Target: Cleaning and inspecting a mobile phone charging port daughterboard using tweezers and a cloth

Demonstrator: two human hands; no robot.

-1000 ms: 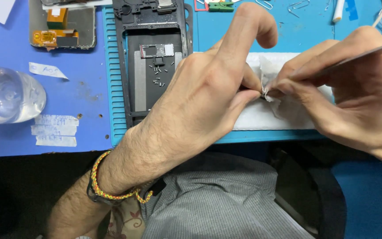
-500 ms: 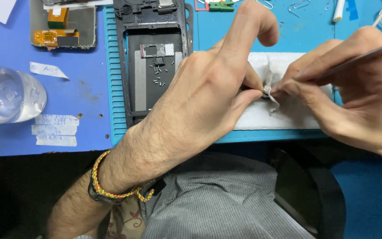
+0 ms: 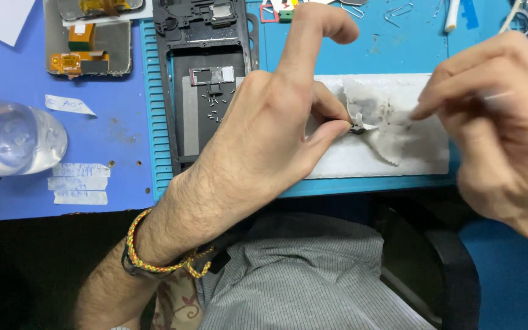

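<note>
Left hand (image 3: 270,131): reaches in from the near left across the work mat; thumb and middle fingers pressed together on a small dark part (image 3: 357,129), index finger raised and curled above.
Small dark part: tiny, held at the left hand's fingertips, just over the left edge of the white cloth (image 3: 392,162); its kind cannot be told.
Right hand (image 3: 502,128): comes in from the right, blurred; fingers bunched together, tips touching a crumpled, stained tissue (image 3: 383,125). Whether it holds a tool cannot be told.
Crumpled tissue: lies on the white cloth, between the two hands, touching the small part.
White cloth: flat rectangle on the near right part of the mat.
Work mat (image 3: 154,122): teal, ridged along its left edge, on a blue table (image 3: 105,131).
Phone frame (image 3: 209,79): dark, opened, on the mat left of the left hand, partly hidden by it; tiny screws (image 3: 212,107) lie loose inside.
Phone screen panel (image 3: 90,43): far left, face down, with orange flex cables.
Plastic bottle (image 3: 10,137): clear, at the left edge of the table.
Paper labels (image 3: 77,183): white strips, near left on the table.
Wrist: a braided yellow-red bracelet (image 3: 154,260) on the left wrist.
Paper clips (image 3: 398,10): far edge of the mat.
</note>
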